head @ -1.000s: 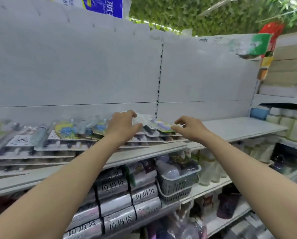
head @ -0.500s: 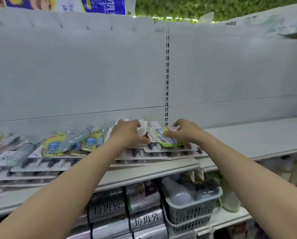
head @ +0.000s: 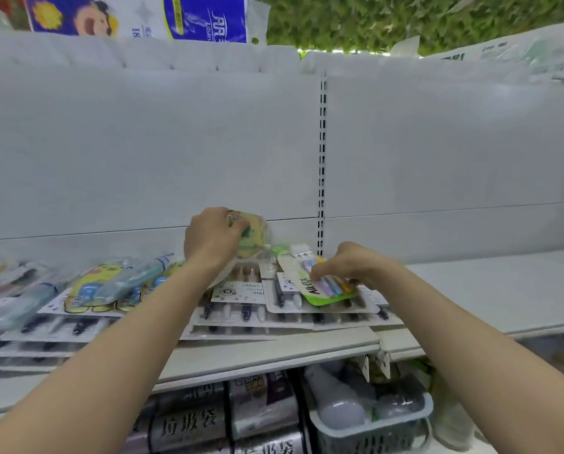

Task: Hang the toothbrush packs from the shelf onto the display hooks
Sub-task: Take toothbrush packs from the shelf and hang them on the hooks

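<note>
Over stack [head: 274, 319]: left hand [head: 212, 237] grips yellow pack [head: 253, 232], right hand [head: 356, 267] green pack [head: 320, 290].

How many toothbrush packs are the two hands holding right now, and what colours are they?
Yellow pack, gripped by the left hand: 1
Green-edged pack, held by the right hand: 1
Total: 2

"垃圾袋" on rolls [head: 189, 426], "18" on top pack [head: 189, 18], "CARING" on toothbrush pack [head: 238, 291]
</note>
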